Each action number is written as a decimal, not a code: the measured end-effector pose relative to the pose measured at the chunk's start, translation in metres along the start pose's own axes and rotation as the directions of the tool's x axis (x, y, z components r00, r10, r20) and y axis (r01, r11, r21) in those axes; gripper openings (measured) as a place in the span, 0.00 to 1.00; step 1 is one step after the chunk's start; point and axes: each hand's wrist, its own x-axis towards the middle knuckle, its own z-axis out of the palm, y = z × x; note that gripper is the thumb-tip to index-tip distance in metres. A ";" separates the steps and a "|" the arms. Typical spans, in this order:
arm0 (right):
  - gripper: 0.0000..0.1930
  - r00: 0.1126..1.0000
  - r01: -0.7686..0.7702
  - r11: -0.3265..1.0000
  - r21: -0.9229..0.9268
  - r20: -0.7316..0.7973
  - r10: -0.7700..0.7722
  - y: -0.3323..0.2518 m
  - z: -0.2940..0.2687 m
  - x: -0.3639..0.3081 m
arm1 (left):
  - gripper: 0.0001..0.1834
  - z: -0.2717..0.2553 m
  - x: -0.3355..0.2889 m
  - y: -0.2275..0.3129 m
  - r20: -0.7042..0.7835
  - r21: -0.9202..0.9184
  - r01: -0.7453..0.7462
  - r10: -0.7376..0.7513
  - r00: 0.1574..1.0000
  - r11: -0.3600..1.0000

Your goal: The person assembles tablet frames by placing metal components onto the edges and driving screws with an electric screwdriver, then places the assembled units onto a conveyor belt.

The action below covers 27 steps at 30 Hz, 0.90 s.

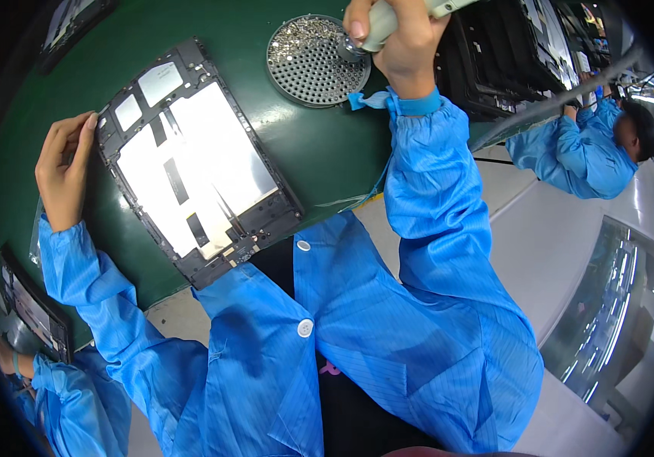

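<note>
Gripping a pale grey electric screwdriver, our right hand had its fingers wrapped tight round the tool's body, whose tip sat on the near rim of a round perforated metal tray of small silver screws. Our left hand lay flat with fingers straight and close together, holding nothing, touching the left edge of a black-framed tablet chassis with white inner panels. That chassis lay tilted on the dark green tabletop, just beside the screw tray. A blue strap circled our right wrist. Another person in a blue coat worked at the far right.
</note>
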 end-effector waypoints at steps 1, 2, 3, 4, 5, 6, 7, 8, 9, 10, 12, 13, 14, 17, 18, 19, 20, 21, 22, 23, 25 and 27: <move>0.12 1.000 0.010 1.000 -0.001 -0.009 -0.010 0.001 0.002 -0.001 | 0.09 0.000 -0.001 -0.003 -0.006 -0.025 0.040 -0.040 0.999 0.999; 0.12 1.000 0.018 1.000 0.002 -0.018 -0.018 0.002 0.003 -0.002 | 0.09 -0.001 -0.002 -0.004 -0.010 -0.048 0.082 -0.082 0.997 0.996; 0.11 1.000 0.005 1.000 0.011 -0.002 -0.005 0.005 0.002 -0.002 | 0.10 -0.002 -0.003 -0.008 0.000 -0.091 0.098 -0.098 0.995 0.991; 0.11 1.000 0.000 1.000 0.011 -0.002 0.000 0.009 0.001 -0.001 | 0.10 -0.003 -0.004 -0.009 0.003 -0.091 0.102 -0.102 0.995 0.991; 0.11 1.000 0.029 0.999 0.017 -0.004 -0.029 0.010 -0.001 0.000 | 0.10 -0.002 -0.001 -0.007 0.005 -0.084 0.113 -0.113 0.994 0.990; 0.11 0.998 0.060 0.998 0.023 -0.006 -0.059 0.009 -0.003 0.000 | 0.10 -0.002 0.002 -0.006 0.007 -0.076 0.124 -0.124 0.992 0.989; 0.11 0.998 0.060 0.998 0.014 -0.011 -0.060 0.007 -0.006 0.000 | 0.10 -0.001 0.005 -0.004 0.010 -0.085 0.108 -0.107 0.994 0.990; 0.11 0.999 0.050 0.998 0.028 -0.001 -0.050 0.008 -0.004 -0.001 | 0.10 -0.001 0.001 -0.006 0.011 -0.082 0.115 -0.115 0.993 0.990; 0.11 0.999 0.040 0.998 0.041 0.009 -0.040 0.010 -0.003 -0.002 | 0.11 0.000 -0.002 -0.008 0.003 -0.080 0.140 -0.140 0.990 0.987; 0.11 0.999 0.036 0.998 0.043 0.010 -0.037 0.013 -0.002 -0.003 | 0.11 0.000 -0.004 -0.010 -0.005 -0.077 0.164 -0.165 0.986 0.983; 0.11 0.999 0.047 0.998 0.034 0.021 -0.047 0.013 -0.003 -0.003 | 0.11 -0.001 -0.005 -0.012 0.010 -0.090 0.172 -0.172 0.985 0.981; 0.11 0.999 0.047 0.998 0.032 0.019 -0.047 0.015 -0.003 -0.003 | 0.11 -0.002 -0.005 -0.013 0.022 -0.101 0.181 -0.180 0.984 0.978; 0.11 0.997 0.070 0.997 0.044 0.018 -0.071 0.016 -0.003 -0.003 | 0.11 -0.002 -0.005 -0.011 0.022 -0.102 0.180 -0.178 0.984 0.978; 0.11 0.997 0.078 0.996 0.044 0.009 -0.078 0.017 -0.003 -0.004 | 0.09 -0.002 -0.003 -0.007 0.014 -0.098 0.145 -0.145 0.989 0.984; 0.11 0.998 0.062 0.998 0.033 0.001 -0.062 0.017 -0.003 -0.004 | 0.09 -0.001 -0.003 -0.007 0.012 -0.104 0.137 -0.137 0.991 0.985; 0.11 0.998 0.062 0.998 0.033 0.001 -0.062 0.017 -0.003 -0.004 | 0.09 -0.001 -0.003 -0.007 0.011 -0.109 0.129 -0.129 0.992 0.986; 0.11 0.997 0.072 0.997 0.032 0.002 -0.072 0.018 -0.004 -0.004 | 0.09 -0.001 -0.003 -0.007 0.011 -0.109 0.129 -0.128 0.992 0.986; 0.11 0.997 0.081 0.996 0.031 0.004 -0.081 0.019 -0.004 -0.003 | 0.09 -0.001 -0.003 -0.006 0.010 -0.113 0.129 -0.129 0.992 0.985; 0.11 0.997 0.082 0.996 0.031 0.004 -0.082 0.019 -0.004 -0.004 | 0.09 -0.001 -0.004 -0.006 0.008 -0.117 0.130 -0.130 0.991 0.985; 0.11 0.998 0.065 0.997 0.040 -0.003 -0.065 0.019 -0.004 -0.005 | 0.09 -0.001 -0.004 -0.006 0.008 -0.115 0.130 -0.130 0.991 0.985; 0.11 0.999 0.050 0.997 0.051 -0.010 -0.049 0.020 -0.004 -0.005 | 0.09 -0.002 -0.004 -0.005 0.006 -0.098 0.122 -0.122 0.993 0.988; 0.11 0.997 0.073 0.996 0.044 0.010 -0.074 0.020 -0.007 -0.004 | 0.10 -0.001 -0.003 -0.005 0.004 -0.083 0.098 -0.098 0.995 0.992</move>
